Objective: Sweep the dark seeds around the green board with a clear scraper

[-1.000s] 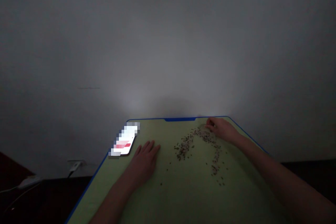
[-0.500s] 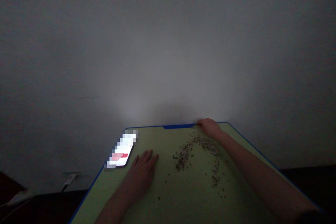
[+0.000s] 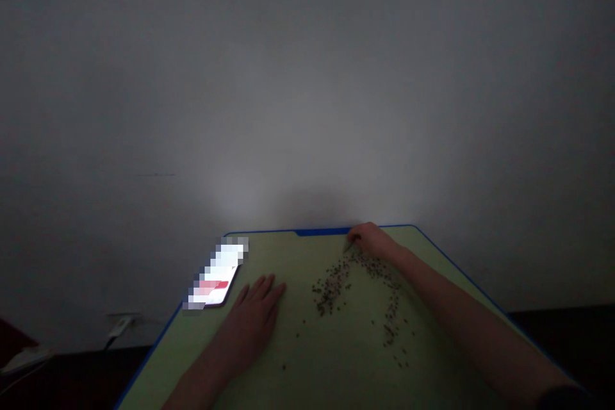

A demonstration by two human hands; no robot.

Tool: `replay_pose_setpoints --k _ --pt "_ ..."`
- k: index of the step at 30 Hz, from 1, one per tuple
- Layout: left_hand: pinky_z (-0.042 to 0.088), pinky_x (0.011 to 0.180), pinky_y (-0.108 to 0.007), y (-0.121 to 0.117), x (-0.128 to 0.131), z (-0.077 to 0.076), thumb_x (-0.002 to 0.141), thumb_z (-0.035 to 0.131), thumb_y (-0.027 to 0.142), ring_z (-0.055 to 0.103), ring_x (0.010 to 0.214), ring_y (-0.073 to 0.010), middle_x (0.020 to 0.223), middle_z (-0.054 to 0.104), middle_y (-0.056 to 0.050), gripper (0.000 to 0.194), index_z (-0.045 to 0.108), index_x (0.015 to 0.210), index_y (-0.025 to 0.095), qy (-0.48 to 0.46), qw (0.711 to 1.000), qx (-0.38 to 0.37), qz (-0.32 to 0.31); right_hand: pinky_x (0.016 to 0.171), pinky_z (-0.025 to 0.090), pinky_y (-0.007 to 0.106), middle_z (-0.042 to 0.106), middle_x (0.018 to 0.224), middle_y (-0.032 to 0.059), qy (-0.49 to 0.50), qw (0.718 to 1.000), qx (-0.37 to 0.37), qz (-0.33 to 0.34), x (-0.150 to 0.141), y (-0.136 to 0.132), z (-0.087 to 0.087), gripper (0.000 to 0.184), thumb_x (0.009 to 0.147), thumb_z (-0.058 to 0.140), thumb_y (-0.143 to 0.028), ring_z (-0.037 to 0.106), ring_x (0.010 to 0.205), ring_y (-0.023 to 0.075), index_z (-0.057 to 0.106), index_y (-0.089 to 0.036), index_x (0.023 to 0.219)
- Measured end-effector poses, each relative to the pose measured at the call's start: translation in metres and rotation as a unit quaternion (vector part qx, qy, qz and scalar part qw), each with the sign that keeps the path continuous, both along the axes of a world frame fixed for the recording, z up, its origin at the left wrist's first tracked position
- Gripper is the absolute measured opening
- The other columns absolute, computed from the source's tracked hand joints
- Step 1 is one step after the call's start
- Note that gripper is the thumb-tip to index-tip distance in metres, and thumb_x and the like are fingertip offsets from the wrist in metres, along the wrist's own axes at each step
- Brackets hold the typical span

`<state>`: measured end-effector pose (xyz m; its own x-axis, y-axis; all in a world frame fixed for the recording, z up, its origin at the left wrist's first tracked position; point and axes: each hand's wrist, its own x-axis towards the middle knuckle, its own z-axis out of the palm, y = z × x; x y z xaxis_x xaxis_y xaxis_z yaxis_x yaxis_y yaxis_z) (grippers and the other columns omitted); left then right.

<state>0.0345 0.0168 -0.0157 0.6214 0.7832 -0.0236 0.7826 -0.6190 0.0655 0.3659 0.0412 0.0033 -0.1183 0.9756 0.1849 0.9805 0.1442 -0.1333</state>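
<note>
Many small dark grains (image 3: 331,287), like seeds or beans, lie scattered on the pale green tabletop (image 3: 250,391) in a rough arch, with a few strays nearer me. My left hand (image 3: 254,320) rests flat, palm down, to the left of the grains, fingers spread. Over the top of the arch, close to the far edge, is my right hand (image 3: 372,240). Its fingers are curled and pinched together, pointing down to the left. A thin dark shape shows below the fingertips; in this dim light I cannot make out what it is.
A lit phone (image 3: 218,275), partly blurred out, lies at the table's left edge. Blue trim (image 3: 321,231) borders the tabletop. A grey wall (image 3: 307,109) rises right behind it. At lower left, a plug (image 3: 120,327) with a cable shows by the wall.
My right hand has come back a little from the far edge, leftward and down to the grains. My left hand stays flat in place. The whole view has shifted slightly.
</note>
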Motion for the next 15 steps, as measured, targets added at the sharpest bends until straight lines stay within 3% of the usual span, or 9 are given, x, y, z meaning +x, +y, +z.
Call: replay_pose_setpoints --k 8,15 --pt "0.023 0.107 -0.048 0.004 -0.002 -0.006 0.088 0.028 0.025 0.028 0.132 -0.0250 0.143 0.033 -0.010 0.047 0.042 0.133 0.022 -0.017 1.000 0.004 -0.001 0.074 0.041 0.023 0.071 0.089 0.0045 -0.023 0.999 -0.019 -0.045 0.047 -0.019 0.000 0.032 0.073 0.047 -0.007 0.063 0.083 0.0167 0.072 -0.019 0.090" --pt "0.023 0.107 -0.048 0.004 0.000 -0.004 0.088 0.027 0.023 0.028 0.132 -0.0245 0.142 0.034 -0.011 0.048 0.043 0.133 0.020 -0.014 1.000 0.005 -0.003 0.076 0.042 0.025 0.072 0.091 0.0052 -0.067 0.994 -0.044 -0.073 0.067 -0.055 0.007 0.031 0.074 0.048 -0.009 0.063 0.086 0.0186 0.072 -0.020 0.089"
